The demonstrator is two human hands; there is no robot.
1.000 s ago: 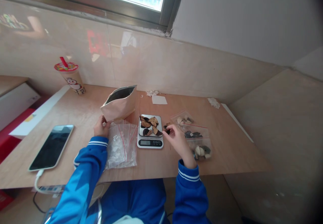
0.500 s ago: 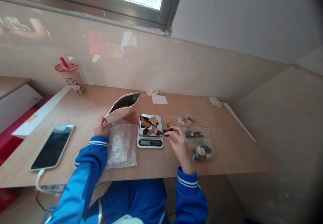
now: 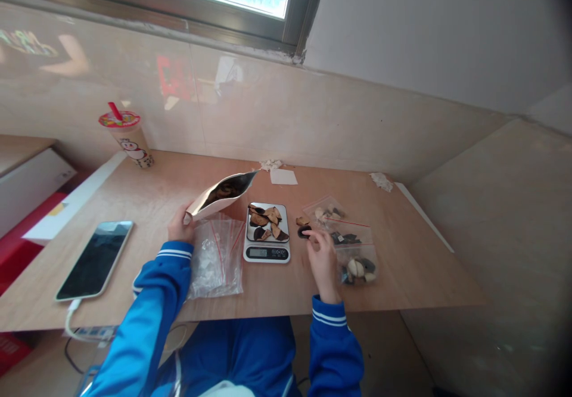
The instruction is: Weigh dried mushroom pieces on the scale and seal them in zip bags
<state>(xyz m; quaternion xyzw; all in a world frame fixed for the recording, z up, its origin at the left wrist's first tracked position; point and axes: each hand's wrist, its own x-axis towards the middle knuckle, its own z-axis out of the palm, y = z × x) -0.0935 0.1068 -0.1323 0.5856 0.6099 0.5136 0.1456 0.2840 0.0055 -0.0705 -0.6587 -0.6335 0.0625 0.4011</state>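
My left hand (image 3: pixel 180 223) grips the near corner of a pouch (image 3: pixel 223 202), whose mouth gapes and shows brown dried pieces inside. Between the fingertips of my right hand (image 3: pixel 322 255) is a dark, curved dried piece (image 3: pixel 304 231), held to the right of the scale. A small kitchen scale (image 3: pixel 267 254) carries several brown dried pieces (image 3: pixel 271 223) on its plate; its display is too small to read. One light brown piece (image 3: pixel 302 220) lies on the table just beyond my right fingertips.
Clear zip bags (image 3: pixel 217 263) lie left of the scale. Filled zip bags (image 3: pixel 355 266) lie right of my right hand. A phone (image 3: pixel 96 260) with a cable is at the left, a drink cup (image 3: pixel 133 143) behind it. White paper (image 3: pixel 283 176) lies near the wall.
My right hand has moved slightly right, away from the scale, and the dark piece has turned in its fingers. The pouch mouth has tipped more toward me, showing more of its contents.
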